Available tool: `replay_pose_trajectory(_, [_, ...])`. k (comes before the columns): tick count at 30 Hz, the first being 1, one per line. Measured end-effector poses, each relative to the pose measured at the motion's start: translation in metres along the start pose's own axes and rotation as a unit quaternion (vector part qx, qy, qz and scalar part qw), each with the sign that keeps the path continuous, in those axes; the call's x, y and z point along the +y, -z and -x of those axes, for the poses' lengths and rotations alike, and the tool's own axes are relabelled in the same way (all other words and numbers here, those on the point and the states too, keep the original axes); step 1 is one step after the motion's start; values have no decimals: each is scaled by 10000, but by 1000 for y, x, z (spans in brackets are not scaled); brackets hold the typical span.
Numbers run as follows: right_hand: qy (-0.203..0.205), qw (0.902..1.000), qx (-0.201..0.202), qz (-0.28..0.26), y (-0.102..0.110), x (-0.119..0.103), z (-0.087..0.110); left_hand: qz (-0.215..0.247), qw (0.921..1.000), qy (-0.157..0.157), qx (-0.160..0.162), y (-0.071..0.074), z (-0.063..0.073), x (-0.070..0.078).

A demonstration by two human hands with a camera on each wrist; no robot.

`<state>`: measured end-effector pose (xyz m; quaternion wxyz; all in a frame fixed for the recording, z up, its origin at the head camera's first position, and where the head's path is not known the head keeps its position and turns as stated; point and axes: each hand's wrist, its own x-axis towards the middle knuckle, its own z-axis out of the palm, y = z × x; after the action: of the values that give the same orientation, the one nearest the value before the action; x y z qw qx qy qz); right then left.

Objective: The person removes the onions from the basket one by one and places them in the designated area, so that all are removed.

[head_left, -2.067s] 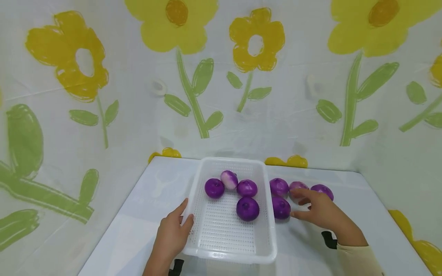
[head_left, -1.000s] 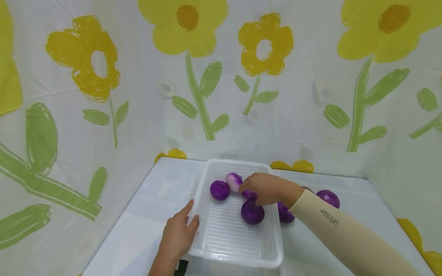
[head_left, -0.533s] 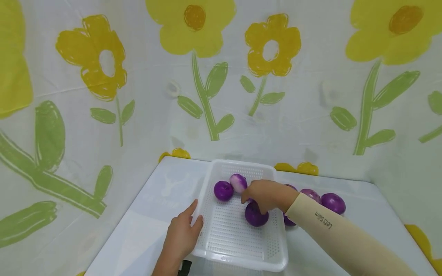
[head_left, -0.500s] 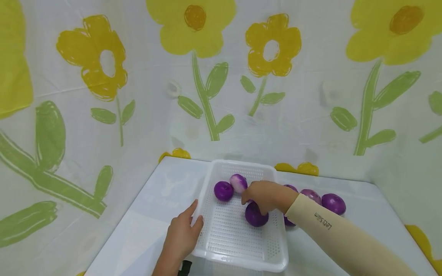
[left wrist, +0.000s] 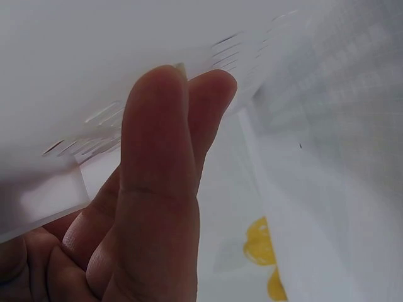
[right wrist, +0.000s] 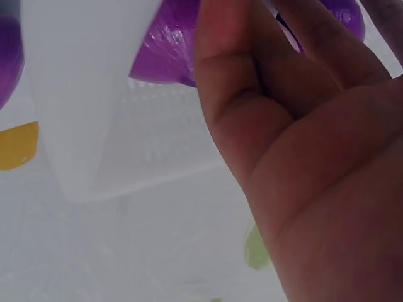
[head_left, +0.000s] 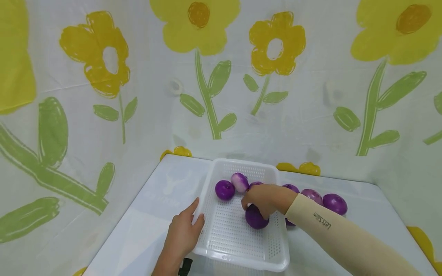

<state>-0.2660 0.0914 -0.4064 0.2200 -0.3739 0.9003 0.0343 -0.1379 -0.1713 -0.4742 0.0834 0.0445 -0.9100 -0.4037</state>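
Observation:
A white perforated plastic basket [head_left: 238, 264] stands on the table with several purple onions in it. My right hand [head_left: 267, 197] reaches over its right rim in the head view, thumb and fingers bent around the front onion [head_left: 257, 220]. Behind the hand shows the top of another onion [head_left: 256, 184]. Further left sit a purple onion [head_left: 224, 190] and a white-and-purple one [head_left: 239, 182]. My left hand [head_left: 181, 234] has its thumb and forefinger extended against the basket's left rim. In the left wrist view, the thumb [left wrist: 160, 157] lies close beside the basket wall.
Several more onions lie right of the basket, among them a paler one [head_left: 312, 196] and a dark one [head_left: 335, 204]; my forearm partly covers this group. The white table [head_left: 138, 218] ends at a wall sheet [head_left: 152, 126] printed with yellow flowers.
My right hand has moved from the onions on the table into the basket, then slightly down onto the front onion. The left hand stays at the rim. The head view has shifted.

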Motion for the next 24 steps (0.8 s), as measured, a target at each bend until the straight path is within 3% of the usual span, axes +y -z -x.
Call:
replay_pose_trajectory(14, [68,9974,-636,-319,3,-4,3,23,10000,-79,-36,4,1,4])
replay_pose_trajectory(19, [337,9933,-727,-836,3,-2,5,38,9999,-83,-47,5,1,4])
replay_pose_trajectory(24, [820,9773,-897,-1735,5,2,10,38,9999,-115,-69,5,2,4])
